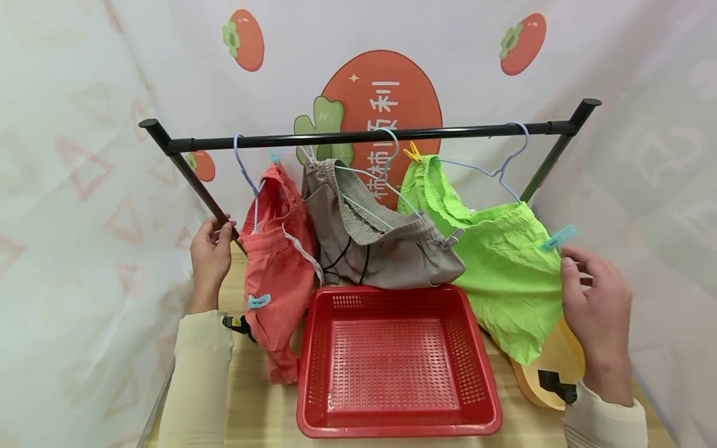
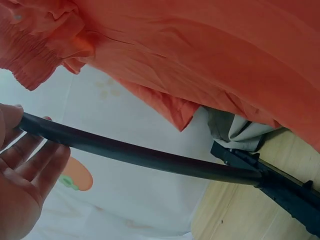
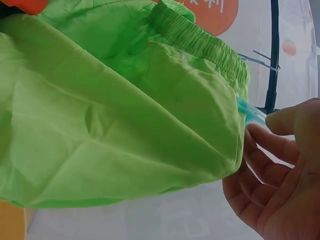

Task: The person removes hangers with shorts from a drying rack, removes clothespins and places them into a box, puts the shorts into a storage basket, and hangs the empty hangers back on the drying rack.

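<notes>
My left hand (image 1: 210, 255) holds the left post (image 2: 135, 155) of a black clothes rack between thumb and fingers. Close to it hang red shorts (image 1: 274, 261) on a purple hanger (image 1: 243, 165), with a blue clothespin (image 1: 259, 302) on the fabric. At the right, my right hand (image 1: 599, 305) is beside the waist edge of bright green shorts (image 1: 493, 261), its fingers loosely bent. The fingertips lie close to a blue-green clothespin (image 1: 559, 238) clipped on that edge; whether they touch it is unclear. Grey-brown shorts (image 1: 386, 255) hang in the middle with a grey clothespin (image 1: 452, 239).
A red plastic basket (image 1: 400, 430) stands on the wooden table in front of the rack's bar (image 1: 448, 133). A yellow-orange tray (image 1: 551, 373) lies partly under the green shorts. Printed white curtains enclose the back and both sides.
</notes>
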A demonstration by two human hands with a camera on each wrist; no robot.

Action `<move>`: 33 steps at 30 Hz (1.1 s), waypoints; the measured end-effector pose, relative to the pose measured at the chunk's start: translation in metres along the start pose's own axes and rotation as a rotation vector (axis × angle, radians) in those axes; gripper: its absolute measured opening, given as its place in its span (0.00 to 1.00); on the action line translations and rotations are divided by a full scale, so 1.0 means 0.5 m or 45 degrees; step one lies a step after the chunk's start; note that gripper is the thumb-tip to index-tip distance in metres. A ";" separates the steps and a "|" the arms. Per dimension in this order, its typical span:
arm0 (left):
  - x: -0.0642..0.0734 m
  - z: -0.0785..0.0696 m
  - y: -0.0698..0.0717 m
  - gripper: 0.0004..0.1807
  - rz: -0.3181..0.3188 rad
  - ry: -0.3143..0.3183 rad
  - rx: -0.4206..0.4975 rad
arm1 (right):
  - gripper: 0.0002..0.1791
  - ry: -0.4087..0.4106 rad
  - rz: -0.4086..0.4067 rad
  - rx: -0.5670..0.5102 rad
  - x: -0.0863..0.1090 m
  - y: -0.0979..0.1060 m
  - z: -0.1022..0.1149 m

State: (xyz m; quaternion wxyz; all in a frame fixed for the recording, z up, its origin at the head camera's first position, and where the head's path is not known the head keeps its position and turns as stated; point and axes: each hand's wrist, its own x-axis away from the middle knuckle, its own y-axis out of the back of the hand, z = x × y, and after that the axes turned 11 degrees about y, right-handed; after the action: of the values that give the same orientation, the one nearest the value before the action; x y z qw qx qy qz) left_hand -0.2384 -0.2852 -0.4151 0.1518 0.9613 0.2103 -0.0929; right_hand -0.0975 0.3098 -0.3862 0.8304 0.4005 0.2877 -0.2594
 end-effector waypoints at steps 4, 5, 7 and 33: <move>0.000 0.006 -0.004 0.15 -0.010 -0.013 0.001 | 0.15 0.012 0.070 0.015 -0.002 0.007 -0.005; -0.001 0.006 -0.002 0.15 -0.013 -0.010 -0.014 | 0.15 0.018 0.084 0.022 -0.003 0.007 -0.005; -0.002 0.008 0.001 0.16 -0.016 0.014 -0.048 | 0.14 0.035 0.110 0.031 -0.005 0.007 -0.004; -0.002 0.004 0.005 0.17 0.024 0.040 -0.092 | 0.21 -0.223 0.278 -0.220 -0.011 -0.007 -0.001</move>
State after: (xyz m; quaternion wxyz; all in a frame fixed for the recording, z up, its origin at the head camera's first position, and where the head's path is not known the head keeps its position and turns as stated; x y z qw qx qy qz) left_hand -0.2387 -0.2884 -0.4163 0.1840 0.9584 0.2069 -0.0686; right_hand -0.1036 0.3095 -0.3846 0.9069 0.3324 0.1901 -0.1759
